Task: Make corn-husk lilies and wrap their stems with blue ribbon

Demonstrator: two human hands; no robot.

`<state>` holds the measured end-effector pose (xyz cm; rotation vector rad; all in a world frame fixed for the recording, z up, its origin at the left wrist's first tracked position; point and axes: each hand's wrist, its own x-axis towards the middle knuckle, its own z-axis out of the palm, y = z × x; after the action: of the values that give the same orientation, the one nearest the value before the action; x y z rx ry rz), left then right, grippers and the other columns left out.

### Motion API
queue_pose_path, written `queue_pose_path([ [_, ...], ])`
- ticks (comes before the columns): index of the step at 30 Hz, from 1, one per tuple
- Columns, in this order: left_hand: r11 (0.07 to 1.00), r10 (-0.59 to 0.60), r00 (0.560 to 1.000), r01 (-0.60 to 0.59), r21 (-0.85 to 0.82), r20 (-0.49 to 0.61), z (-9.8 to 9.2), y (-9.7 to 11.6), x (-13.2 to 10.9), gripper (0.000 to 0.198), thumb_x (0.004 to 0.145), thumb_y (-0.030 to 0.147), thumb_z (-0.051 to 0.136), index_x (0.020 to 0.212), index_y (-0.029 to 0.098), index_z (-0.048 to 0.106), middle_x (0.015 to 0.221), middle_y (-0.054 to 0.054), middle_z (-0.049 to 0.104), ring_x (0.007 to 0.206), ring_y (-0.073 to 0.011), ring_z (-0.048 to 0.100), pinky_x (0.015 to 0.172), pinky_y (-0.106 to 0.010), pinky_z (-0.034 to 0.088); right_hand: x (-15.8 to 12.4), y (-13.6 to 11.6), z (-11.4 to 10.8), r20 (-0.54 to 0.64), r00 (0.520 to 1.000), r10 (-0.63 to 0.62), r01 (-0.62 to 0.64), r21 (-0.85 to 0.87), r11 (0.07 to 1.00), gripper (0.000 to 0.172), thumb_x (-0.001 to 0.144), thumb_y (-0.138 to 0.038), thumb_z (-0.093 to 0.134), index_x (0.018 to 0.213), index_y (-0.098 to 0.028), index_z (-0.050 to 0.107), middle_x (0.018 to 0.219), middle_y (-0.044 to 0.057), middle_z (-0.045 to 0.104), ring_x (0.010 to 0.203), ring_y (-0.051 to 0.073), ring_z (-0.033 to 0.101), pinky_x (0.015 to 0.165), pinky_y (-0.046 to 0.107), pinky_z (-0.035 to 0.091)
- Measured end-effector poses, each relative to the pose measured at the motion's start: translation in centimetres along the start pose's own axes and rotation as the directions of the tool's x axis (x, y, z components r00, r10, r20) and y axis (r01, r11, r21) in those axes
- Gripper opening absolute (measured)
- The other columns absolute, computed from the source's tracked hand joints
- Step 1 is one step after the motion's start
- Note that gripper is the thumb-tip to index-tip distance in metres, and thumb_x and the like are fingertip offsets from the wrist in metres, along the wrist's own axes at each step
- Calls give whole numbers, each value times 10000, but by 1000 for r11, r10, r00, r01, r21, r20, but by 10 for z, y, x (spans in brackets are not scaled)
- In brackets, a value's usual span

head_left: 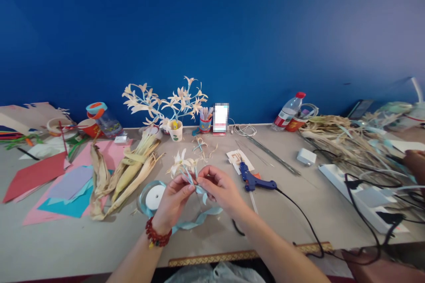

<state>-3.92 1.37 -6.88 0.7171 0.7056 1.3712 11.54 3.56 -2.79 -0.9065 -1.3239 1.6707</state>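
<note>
Between my two hands is a small spray of pale cream handmade flowers [181,162] on light blue stems. My left hand [175,196], with a red bead bracelet at the wrist, pinches the stems from the left. From the right, my right hand [217,185] pinches the same stems with thumb and index finger. Light blue ribbon [197,222] hangs below the fingers and curls over the table. Its white-centred spool [154,197] lies left of my left hand. A blue hot glue gun [255,180] rests on the table beyond my right hand.
Finished flower branches [181,99] stand in a paper cup [175,130] at the back. Corn husks [129,172] and coloured paper [71,183] lie left. On the right are metal wires [274,155], a white power strip [358,199], tangled cables and another person's hand [415,163].
</note>
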Motion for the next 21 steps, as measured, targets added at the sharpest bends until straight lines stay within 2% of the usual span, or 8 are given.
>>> queue_pose_path([
  [2, 1000, -4, 1000, 4, -8, -17, 0, -1, 0, 143, 692, 165, 790, 815, 187, 719, 899, -18, 709, 820, -138, 632, 780, -251, 496, 0, -1, 1, -24, 1000, 1, -1, -2, 1000, 310, 788, -461, 683, 779, -190, 531, 617, -67, 450, 452, 54, 336, 395, 176, 254],
  [5, 1000, -3, 1000, 3, 1, -14, 0, -1, 1, 124, 713, 170, 776, 819, 190, 714, 830, -9, 704, 763, -127, 627, 753, -247, 499, 0, -2, 3, -37, 999, -10, 10, 0, 1000, 324, 770, -464, 699, 759, -184, 538, 616, -58, 457, 483, 63, 349, 412, 183, 247],
  [8, 1000, -3, 1000, 3, 7, -23, 1, -1, 1, 123, 701, 176, 786, 795, 184, 707, 763, 0, 693, 727, -118, 620, 733, -234, 497, 0, -2, 5, -48, 997, -59, 59, -15, 998, 303, 777, -446, 697, 761, -182, 549, 624, -48, 478, 513, 74, 392, 444, 190, 287],
  [12, 1000, -5, 997, 6, 11, -74, 5, 0, 0, 160, 667, 173, 808, 795, 177, 712, 783, -3, 710, 747, -116, 629, 742, -216, 494, 1, 1, 6, -70, 987, -143, 136, -99, 986, 263, 795, -416, 683, 774, -182, 566, 664, -27, 539, 583, 99, 485, 533, 209, 374],
  [15, 999, -19, 998, 21, 32, -57, 5, 1, 0, 172, 679, 173, 794, 836, 171, 724, 813, -23, 723, 761, -135, 636, 756, -241, 498, 2, 2, 5, -67, 983, -169, 160, -126, 979, 253, 783, -393, 696, 765, -181, 560, 688, -18, 564, 608, 104, 516, 548, 210, 396],
  [19, 999, -20, 999, 21, 38, -31, 4, 3, 0, 170, 704, 185, 771, 865, 167, 723, 832, -41, 720, 778, -153, 631, 772, -269, 493, 2, -1, -2, 4, 1000, -24, 25, -61, 998, 262, 813, -430, 644, 831, -195, 531, 649, -53, 528, 459, 64, 447, 416, 175, 362],
  [21, 999, -5, 999, 7, 47, -35, 3, 5, 1, 124, 716, 193, 758, 829, 161, 716, 816, -36, 702, 772, -146, 616, 761, -256, 483, 1, -3, -8, 42, 997, 71, -70, -44, 997, 218, 846, -411, 575, 881, -204, 514, 710, -50, 569, 386, 44, 441, 352, 164, 338],
])
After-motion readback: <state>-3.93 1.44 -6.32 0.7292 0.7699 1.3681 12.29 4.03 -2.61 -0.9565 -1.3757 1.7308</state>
